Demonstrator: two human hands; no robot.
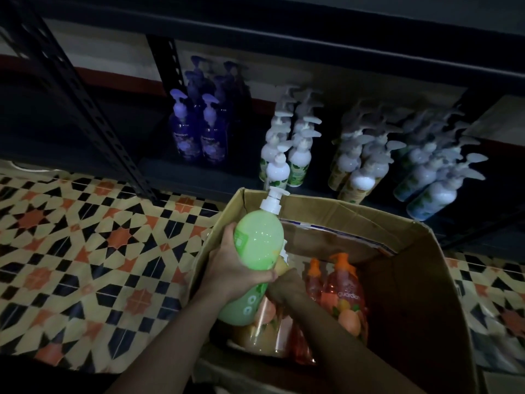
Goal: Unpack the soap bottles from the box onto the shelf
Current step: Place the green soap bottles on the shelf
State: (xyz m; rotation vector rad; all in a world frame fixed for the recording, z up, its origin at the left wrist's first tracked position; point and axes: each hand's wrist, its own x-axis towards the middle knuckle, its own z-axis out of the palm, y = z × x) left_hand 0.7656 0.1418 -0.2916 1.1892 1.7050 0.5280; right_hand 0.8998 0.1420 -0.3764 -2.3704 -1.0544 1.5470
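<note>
My left hand [235, 268] is clamped round the green bottle [258, 243], held over the box's [420, 294] left side. My right hand [284, 288] is down among the orange bottles [345, 294] — whether it grips one I cannot tell. I should lift the green one clear of the flap and set it on the shelf [227, 177] base first — upright, beside the white bottles [287, 163]

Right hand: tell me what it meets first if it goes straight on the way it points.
Probably the green bottle held by the left hand: the right hand points forward-left into the box, close under that bottle. Depth is unclear and its fingers are hidden.
</note>
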